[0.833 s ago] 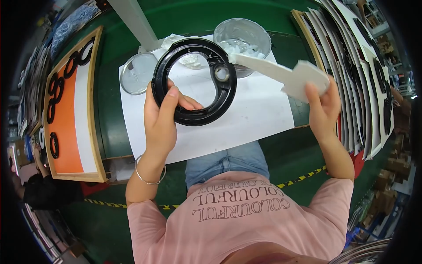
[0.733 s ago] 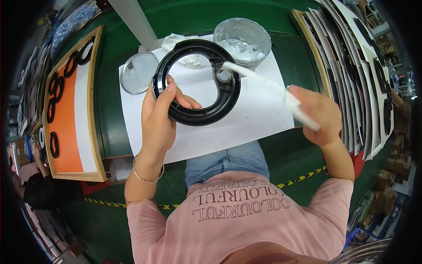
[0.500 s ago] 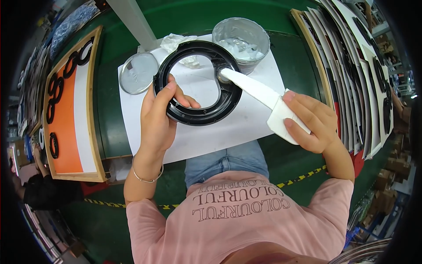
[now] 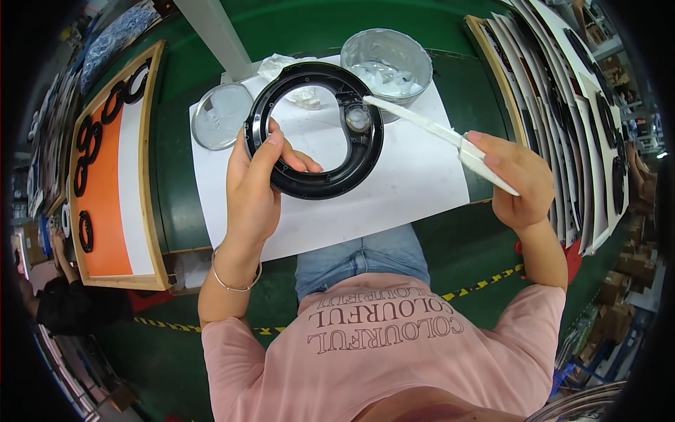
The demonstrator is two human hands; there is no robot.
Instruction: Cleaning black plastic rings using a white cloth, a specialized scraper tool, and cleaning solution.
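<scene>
My left hand (image 4: 254, 190) grips the near rim of a black plastic ring (image 4: 315, 130), holding it above a white sheet of paper (image 4: 394, 190). My right hand (image 4: 517, 176) holds a long white spatula (image 4: 439, 137) by its wide end. The spatula's thin tip reaches the ring's right side, close to a small round socket there. A metal can of white paste (image 4: 388, 60) stands just beyond the ring.
A round metal lid (image 4: 221, 116) lies left of the ring, with crumpled white tissue (image 4: 288, 70) behind it. A wooden-framed orange and white board (image 4: 112, 176) with black rings lies at left. Stacked boards (image 4: 562, 91) line the right. Another person (image 4: 60, 295) is at far left.
My right hand turned the spatula and brought it down and left, so its tip now meets the ring's right side. The left hand kept the ring nearly still.
</scene>
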